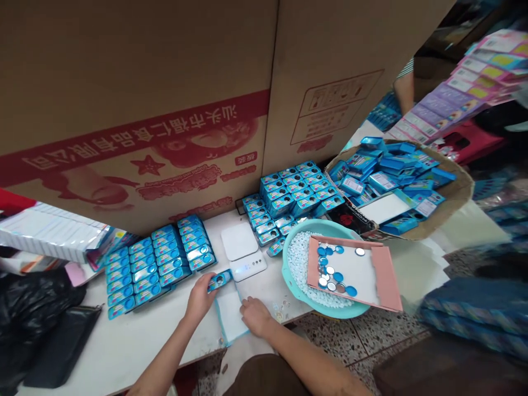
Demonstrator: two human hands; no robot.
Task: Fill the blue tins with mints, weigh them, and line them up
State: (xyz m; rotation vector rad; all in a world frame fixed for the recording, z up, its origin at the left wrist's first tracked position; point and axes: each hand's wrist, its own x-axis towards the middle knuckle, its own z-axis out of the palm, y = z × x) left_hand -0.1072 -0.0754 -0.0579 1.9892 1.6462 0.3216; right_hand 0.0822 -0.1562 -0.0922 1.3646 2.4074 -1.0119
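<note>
Between the thumb and fingers of my left hand (200,298) is a small blue tin (220,280), its round window facing up. The tin is over the far end of a shallow white tray with blue edges (231,313). My right hand (256,317) rests at the right side of that tray with its fingers curled together; whatever they may hold is hidden. Just beyond the hands lies a white digital scale (241,250) with a lit display. To the left stand stacked rows of similar blue tins (144,265).
A turquoise basin (286,270) of white pellets stands at right, with a pink tray (385,275) of round discs across it. Behind are more stacked tins (292,190) and an open carton (462,190) of blue packs. Large cardboard boxes (185,66) wall off the back.
</note>
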